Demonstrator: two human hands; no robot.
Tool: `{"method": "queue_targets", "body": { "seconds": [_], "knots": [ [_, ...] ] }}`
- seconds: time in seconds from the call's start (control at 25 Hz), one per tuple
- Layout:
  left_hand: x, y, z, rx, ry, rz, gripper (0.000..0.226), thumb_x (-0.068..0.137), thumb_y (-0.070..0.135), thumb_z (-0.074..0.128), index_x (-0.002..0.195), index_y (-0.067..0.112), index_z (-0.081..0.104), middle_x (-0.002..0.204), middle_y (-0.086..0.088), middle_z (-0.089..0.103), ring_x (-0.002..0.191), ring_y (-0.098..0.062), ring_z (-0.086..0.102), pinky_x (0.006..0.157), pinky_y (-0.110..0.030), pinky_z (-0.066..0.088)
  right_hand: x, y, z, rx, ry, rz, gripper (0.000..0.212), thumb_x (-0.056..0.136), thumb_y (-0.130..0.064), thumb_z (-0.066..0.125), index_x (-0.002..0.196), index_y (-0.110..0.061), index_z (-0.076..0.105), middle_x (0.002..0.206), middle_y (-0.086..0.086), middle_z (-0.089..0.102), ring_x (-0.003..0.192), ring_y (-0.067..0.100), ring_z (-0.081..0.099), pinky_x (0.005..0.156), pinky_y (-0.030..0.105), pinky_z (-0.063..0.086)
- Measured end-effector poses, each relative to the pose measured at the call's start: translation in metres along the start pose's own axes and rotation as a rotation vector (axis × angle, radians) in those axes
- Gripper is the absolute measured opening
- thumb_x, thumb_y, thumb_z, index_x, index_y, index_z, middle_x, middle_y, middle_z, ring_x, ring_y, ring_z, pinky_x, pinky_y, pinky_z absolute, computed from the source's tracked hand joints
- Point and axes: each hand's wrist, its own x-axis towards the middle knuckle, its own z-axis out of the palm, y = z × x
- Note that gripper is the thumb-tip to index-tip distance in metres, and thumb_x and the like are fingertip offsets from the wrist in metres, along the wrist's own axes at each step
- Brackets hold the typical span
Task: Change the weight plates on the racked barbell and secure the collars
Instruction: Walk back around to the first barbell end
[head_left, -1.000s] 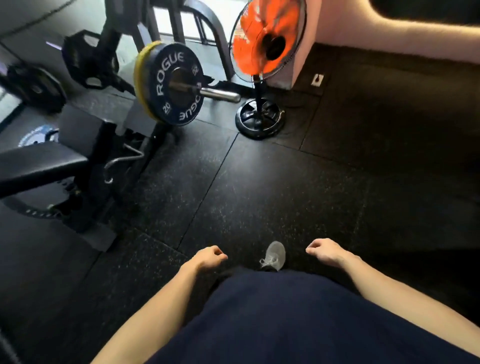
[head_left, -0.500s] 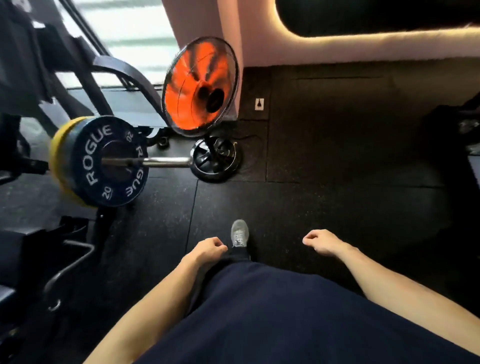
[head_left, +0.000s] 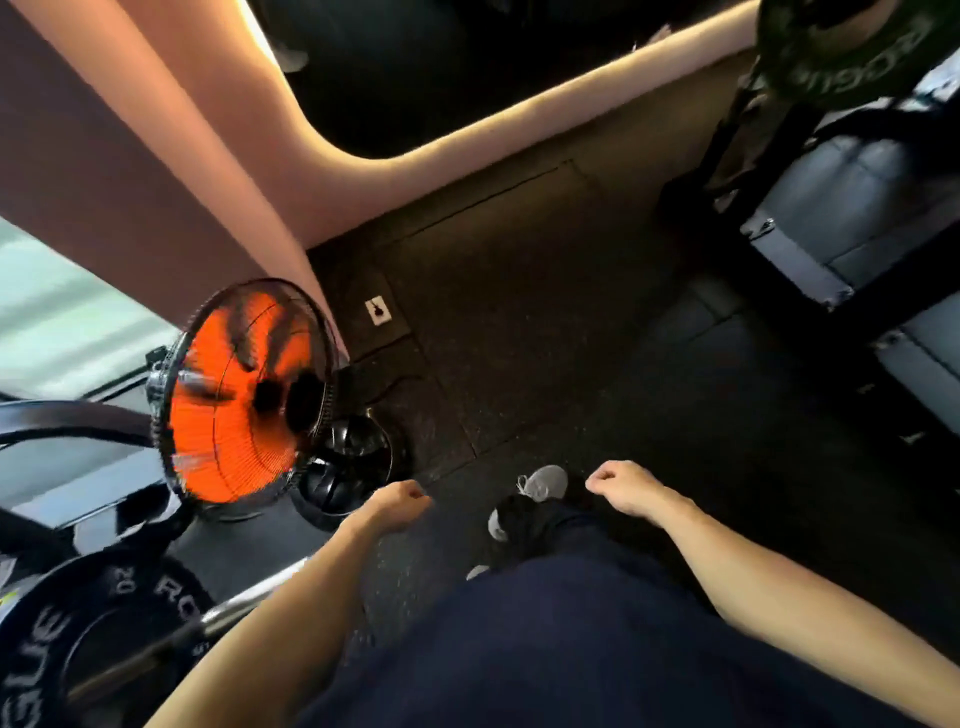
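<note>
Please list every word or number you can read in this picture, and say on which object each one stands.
"20" on the black plate on the barbell, lower left.
"RO" and "GUE" on that plate; the middle of the word is hidden.
"ROGUE", blurred and mirrored, on the dark plate at top right.
Nothing else is readable.

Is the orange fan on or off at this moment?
On. The fan's blades are blurred into dark streaks inside the cage, which shows spinning.

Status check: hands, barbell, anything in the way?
Both hands, left and right, loosely curled, empty. Barbell sleeve bare, no collar outside the 20 plate. Orange fan stands close by.
</note>
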Motion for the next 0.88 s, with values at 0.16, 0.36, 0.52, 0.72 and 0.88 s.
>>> {"method": "queue_targets", "body": {
  "seconds": [0.16,0.36,0.52,0.72,0.88],
  "knots": [
    [0.054,0.053,-0.051,0.11,-0.065,0.075,0.023,0.09,0.036,0.057,0.103,0.02,0.067,0.108,-0.003,0.068,0.099,-0.017,0.062,0.077,-0.022,0.043,0.035,-0.021,-0.034,0.142,0.057,0.059,0.018,0.093,-0.034,0.057,0.103,-0.022,0.066,0.113,0.0,0.065,0.105,0.018,0.059,0.094,0.033,0.046],
    [0.118,0.129,-0.117,0.309,-0.109,0.162,0.014,0.09,0.036,0.055,0.095,0.025,0.062,0.104,0.0,0.065,0.101,-0.017,0.061,0.075,-0.021,0.041,0.059,-0.037,-0.083,0.301,0.109,0.105,0.023,0.096,-0.032,0.054,0.111,-0.018,0.065,0.107,-0.002,0.062,0.098,0.014,0.058,0.086,0.029,0.046],
    [0.163,0.197,-0.158,0.465,-0.158,0.251,0.018,0.091,0.037,0.054,0.1,0.024,0.062,0.111,0.001,0.064,0.102,-0.015,0.059,0.084,-0.025,0.045,0.072,-0.04,-0.107,0.426,0.136,0.18,0.024,0.096,-0.029,0.055,0.114,-0.017,0.064,0.108,-0.001,0.063,0.097,0.014,0.06,0.089,0.032,0.051],
    [0.212,0.276,-0.196,0.692,-0.25,0.379,0.039,0.094,0.035,0.048,0.126,0.016,0.06,0.13,-0.004,0.058,0.121,-0.023,0.054,0.099,-0.03,0.041,0.104,-0.053,-0.114,0.507,0.186,0.315,0.025,0.095,-0.03,0.056,0.114,-0.017,0.063,0.114,0.002,0.064,0.101,0.015,0.06,0.091,0.032,0.05],
    [0.275,0.324,-0.244,0.77,-0.308,0.453,0.037,0.094,0.036,0.05,0.122,0.014,0.061,0.127,-0.005,0.059,0.117,-0.022,0.055,0.096,-0.03,0.042,0.145,-0.092,-0.13,0.567,0.176,0.426,0.027,0.095,-0.03,0.056,0.117,-0.016,0.062,0.119,0.003,0.062,0.102,0.014,0.059,0.089,0.029,0.049]
  ]
}}
